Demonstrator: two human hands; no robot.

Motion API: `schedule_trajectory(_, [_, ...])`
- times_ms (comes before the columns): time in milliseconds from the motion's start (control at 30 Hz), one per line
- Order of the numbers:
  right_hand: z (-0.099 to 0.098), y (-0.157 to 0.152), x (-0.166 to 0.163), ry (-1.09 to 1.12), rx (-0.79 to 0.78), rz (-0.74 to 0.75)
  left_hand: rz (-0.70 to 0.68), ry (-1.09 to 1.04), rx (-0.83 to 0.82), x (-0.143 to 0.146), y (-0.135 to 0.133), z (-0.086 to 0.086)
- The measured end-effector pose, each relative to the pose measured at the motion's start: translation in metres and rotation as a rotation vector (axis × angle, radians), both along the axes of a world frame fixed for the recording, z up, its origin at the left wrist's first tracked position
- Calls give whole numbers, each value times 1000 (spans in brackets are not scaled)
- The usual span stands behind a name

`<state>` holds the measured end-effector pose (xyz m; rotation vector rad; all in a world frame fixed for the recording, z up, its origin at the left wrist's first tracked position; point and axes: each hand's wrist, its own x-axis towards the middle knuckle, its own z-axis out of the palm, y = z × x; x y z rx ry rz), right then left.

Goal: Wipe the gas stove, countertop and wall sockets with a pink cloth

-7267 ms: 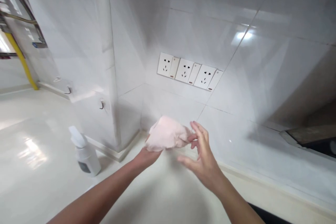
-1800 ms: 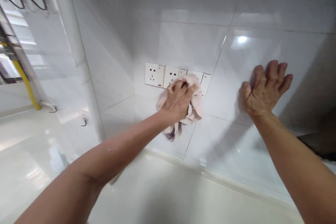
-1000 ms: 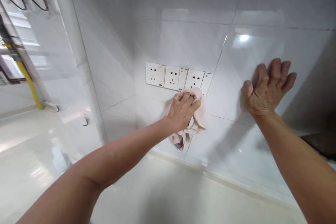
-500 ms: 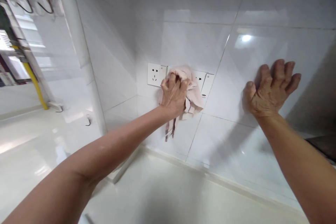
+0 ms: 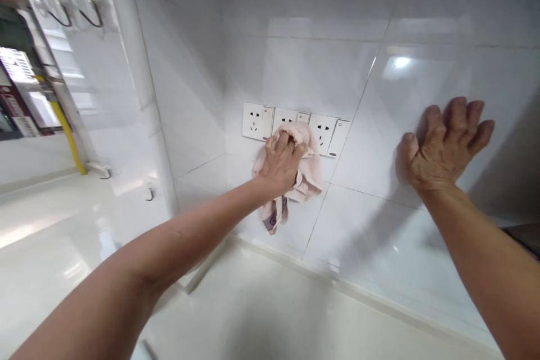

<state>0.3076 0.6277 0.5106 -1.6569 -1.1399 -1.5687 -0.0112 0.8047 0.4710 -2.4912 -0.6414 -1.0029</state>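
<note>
My left hand (image 5: 280, 166) is closed on a pale pink cloth (image 5: 310, 171) and presses it against the tiled wall (image 5: 304, 76). The bunched cloth overlaps the lower part of the middle power socket (image 5: 283, 118), and a dark-patterned end of it hangs below my wrist. On either side are the left socket (image 5: 253, 121) and the right socket (image 5: 323, 132), both with rocker switches. My right hand (image 5: 442, 149) lies flat on the wall farther right, fingers spread, holding nothing.
A pale counter (image 5: 253, 304) runs along the wall's foot. To the left, several hooks (image 5: 96, 11) are stuck on a tiled wall end, and a yellow pipe (image 5: 67, 138) stands beyond it. A dark object (image 5: 523, 239) shows at the right edge.
My left hand has slid the cloth slightly down the wall, uncovering the top of the middle socket and more of the right one. My right hand stays in place on the tiles.
</note>
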Motion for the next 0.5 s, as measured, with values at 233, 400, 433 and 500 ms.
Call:
schedule_trajectory(233, [0,0,3,-4,-7,-2,-3,-11,-19,3,-9,21])
schedule_trajectory(400, [-1,0,4,-3,-9,3,12,21,-32,-6,-9,-4])
schedule_trajectory(433, [-1,0,5,-11,-10,0,11,21,-41,-7,-8,-4])
schedule_trajectory(500, [-1,0,6,-22,-6,-3,3,12,-60,-6,-7,4])
